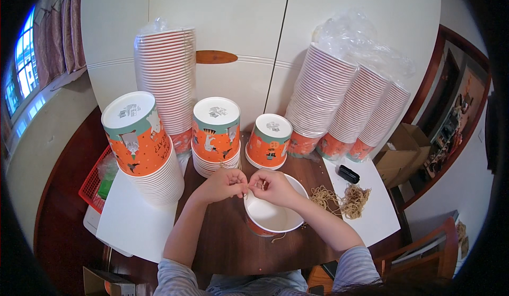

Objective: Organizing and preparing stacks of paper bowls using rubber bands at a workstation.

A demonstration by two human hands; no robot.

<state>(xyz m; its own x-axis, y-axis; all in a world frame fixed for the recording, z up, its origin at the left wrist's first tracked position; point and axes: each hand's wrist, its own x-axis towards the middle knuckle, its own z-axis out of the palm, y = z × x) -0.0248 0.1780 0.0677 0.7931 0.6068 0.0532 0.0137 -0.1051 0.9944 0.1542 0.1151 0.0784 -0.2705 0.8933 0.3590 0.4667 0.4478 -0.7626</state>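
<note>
In front of me a white-lined paper bucket [270,215] stands upright, its opening facing up. Over its far-left rim my left hand [225,184] and my right hand [273,186] meet, thumbs and fingers pinched together. A bit of tan cord seems to show at the fingertips, mostly hidden by them. Another short cord end [278,237] sticks out below the bucket's near side. To the right of the bucket lie loose tan cords [326,199] and a bundled heap of the same cord [355,201].
Upside-down orange printed buckets stand beyond my hands: a tall stack [143,147], a shorter stack [216,137] and a small one [269,142]. Plastic-wrapped bucket stacks [323,89] rise behind. A black object [348,174] lies at right; a red basket [95,179] is at left.
</note>
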